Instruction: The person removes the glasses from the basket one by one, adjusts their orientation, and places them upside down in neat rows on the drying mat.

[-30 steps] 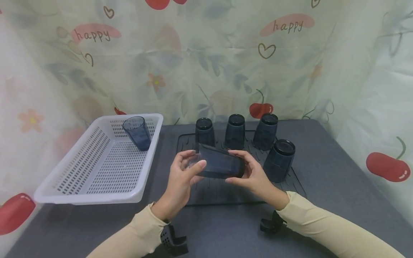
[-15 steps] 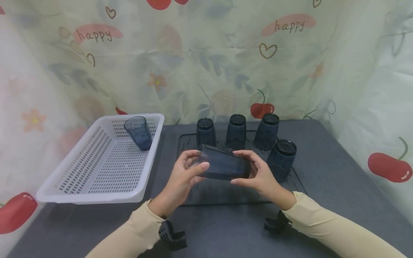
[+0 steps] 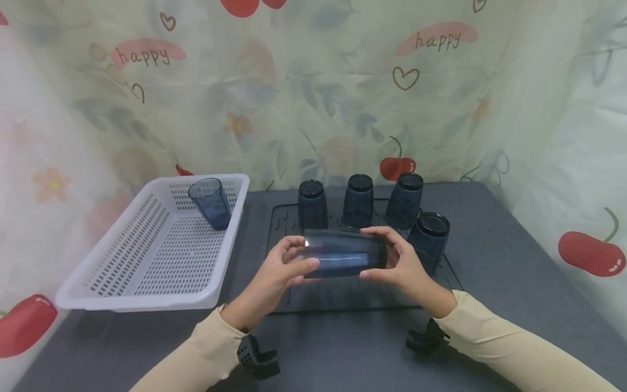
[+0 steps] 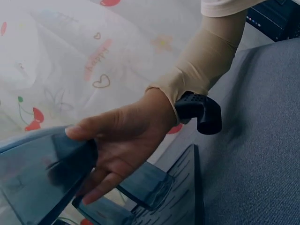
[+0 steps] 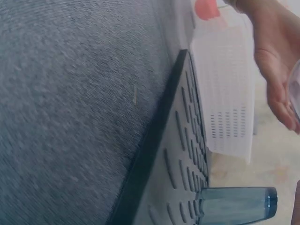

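A blue-tinted drinking glass [image 3: 343,253] lies sideways in the air above the drying mat [image 3: 343,299], its mouth to the left and its base to the right. My left hand [image 3: 266,280] holds the mouth end, thumb in front. At the base end, my right hand [image 3: 406,269] grips with thumb below and fingers above; the left wrist view shows that right hand [image 4: 129,131] round the base of the glass [image 4: 37,178]. In the right wrist view, the left hand [image 5: 279,56] is partly cut off. Behind, several matching glasses stand upside down on the mat, one [image 3: 358,201] in the middle.
To the left sits a white perforated plastic basket [image 3: 137,302] with one glass [image 3: 209,204] leaning upright in its far right corner. An upside-down glass [image 3: 430,239] stands close behind my right hand. Grey cloth [image 3: 343,348] covers the table; a printed curtain [image 3: 303,92] hangs behind.
The held glass has moved a little right and lower, and turned from slanted to nearly level. Both hands still hold it; the right hand has shifted right. The other glasses have stayed put.
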The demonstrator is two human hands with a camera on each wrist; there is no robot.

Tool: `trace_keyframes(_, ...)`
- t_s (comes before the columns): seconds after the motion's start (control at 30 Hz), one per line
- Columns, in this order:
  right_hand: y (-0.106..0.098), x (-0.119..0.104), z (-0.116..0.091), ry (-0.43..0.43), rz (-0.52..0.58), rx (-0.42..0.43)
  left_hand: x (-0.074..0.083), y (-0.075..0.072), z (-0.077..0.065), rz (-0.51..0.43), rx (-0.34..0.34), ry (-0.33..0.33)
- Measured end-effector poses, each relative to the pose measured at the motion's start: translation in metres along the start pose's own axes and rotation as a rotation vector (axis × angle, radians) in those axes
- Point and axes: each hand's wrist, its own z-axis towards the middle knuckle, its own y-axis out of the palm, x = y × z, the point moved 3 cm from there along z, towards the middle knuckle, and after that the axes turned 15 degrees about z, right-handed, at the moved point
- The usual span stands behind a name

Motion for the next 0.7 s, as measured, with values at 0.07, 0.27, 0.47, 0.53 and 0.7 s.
trace_keyframes(0.07, -0.002, -0.002, 0.001, -0.006, 0.014, 0.001, -0.002, 0.000, 0.000, 0.015, -0.028, -0.010)
trace_keyframes(0.27, -0.005, -0.008, 0.004, -0.007, 0.084, -0.016, -0.009, 0.000, 0.001, 0.011, -0.131, -0.025)
trace_keyframes(0.47, -0.003, -0.013, 0.004, -0.017, 0.085, -0.032, -0.017, 0.004, 0.002, 0.012, -0.222, -0.044)
trace_keyframes(0.53, -0.003, -0.013, 0.003, -0.019, 0.092, -0.036, -0.020, 0.004, 0.002, 0.035, -0.238, -0.055)
trace_keyframes(0.7, 0.000, -0.015, 0.004, -0.024, 0.101, -0.043, -0.025, 0.005, 0.004, 0.115, -0.255, -0.075)
